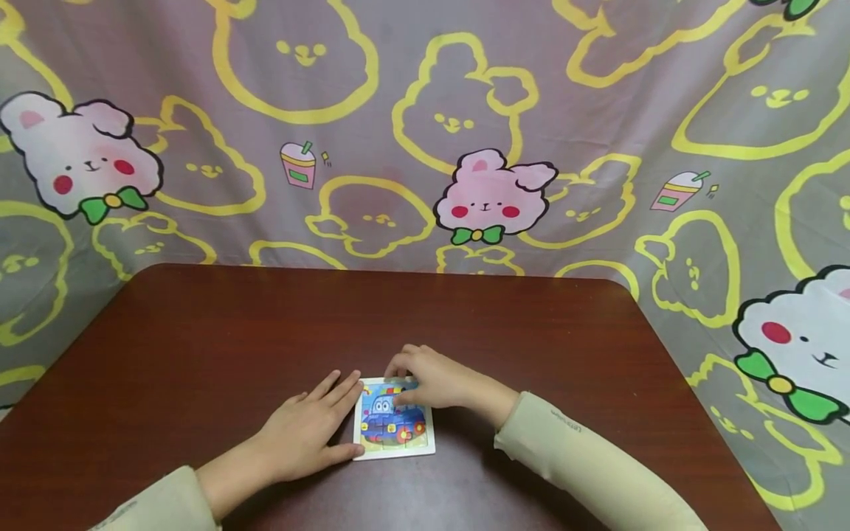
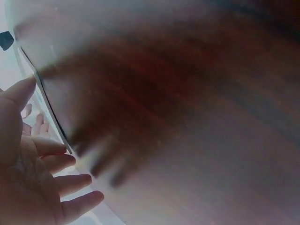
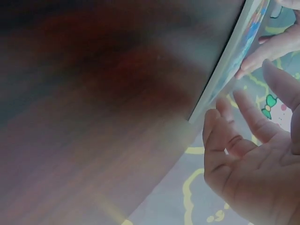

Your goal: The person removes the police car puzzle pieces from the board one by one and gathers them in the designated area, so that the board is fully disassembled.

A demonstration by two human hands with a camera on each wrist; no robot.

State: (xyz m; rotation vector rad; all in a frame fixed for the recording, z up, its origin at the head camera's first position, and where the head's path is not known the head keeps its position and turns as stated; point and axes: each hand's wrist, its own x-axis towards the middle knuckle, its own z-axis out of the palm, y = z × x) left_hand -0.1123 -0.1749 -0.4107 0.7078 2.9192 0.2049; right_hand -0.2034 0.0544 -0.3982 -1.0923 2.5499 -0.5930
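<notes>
A small jigsaw puzzle (image 1: pixel 384 424) with a white border and a blue cartoon vehicle lies flat on the table. My left hand (image 1: pixel 302 435) has its fingers spread, thumb and fingertips resting at the puzzle's left edge. Over the puzzle's upper right corner, which it partly covers, is my right hand (image 1: pixel 428 380). Its fingers are bent, with the thumb lying over the picture. In the right wrist view, the thumb of the right hand (image 3: pixel 253 164) stands apart from the fingers, with no piece visible between them. The left hand (image 2: pixel 33 164) shows straight fingers in the left wrist view.
The dark reddish-brown table (image 1: pixel 265 324) has rounded far corners. A curtain (image 1: pixel 372 140) with yellow outlines and cartoon bunnies hangs behind it and along both sides. Light sleeves (image 1: pixel 584 457) cover the forearms.
</notes>
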